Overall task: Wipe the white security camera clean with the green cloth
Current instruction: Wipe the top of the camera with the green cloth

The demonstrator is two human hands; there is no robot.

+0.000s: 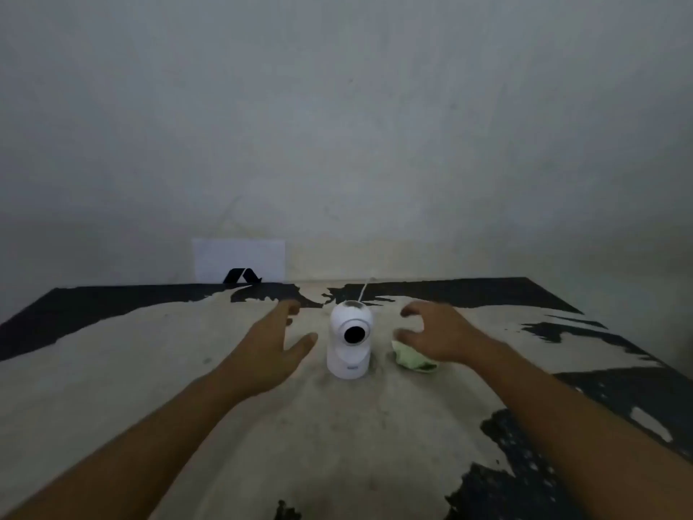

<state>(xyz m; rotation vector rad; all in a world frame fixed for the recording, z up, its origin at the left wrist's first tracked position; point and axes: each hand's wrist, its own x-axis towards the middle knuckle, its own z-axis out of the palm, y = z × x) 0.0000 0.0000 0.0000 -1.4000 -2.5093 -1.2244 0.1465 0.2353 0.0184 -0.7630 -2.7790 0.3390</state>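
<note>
A white security camera (pixel 349 339) is stood upright on a worn tabletop (pixel 157 354), lens facing the viewer. The left hand (pixel 270 350) is spread open beside it; the right hand (pixel 437 334) is curled above a green cloth (pixel 410 359).

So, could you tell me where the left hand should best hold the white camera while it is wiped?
Probably the lower base of the white camera, from its left side, where the left hand is open: it stands upright, and this leaves the round head free.
</note>
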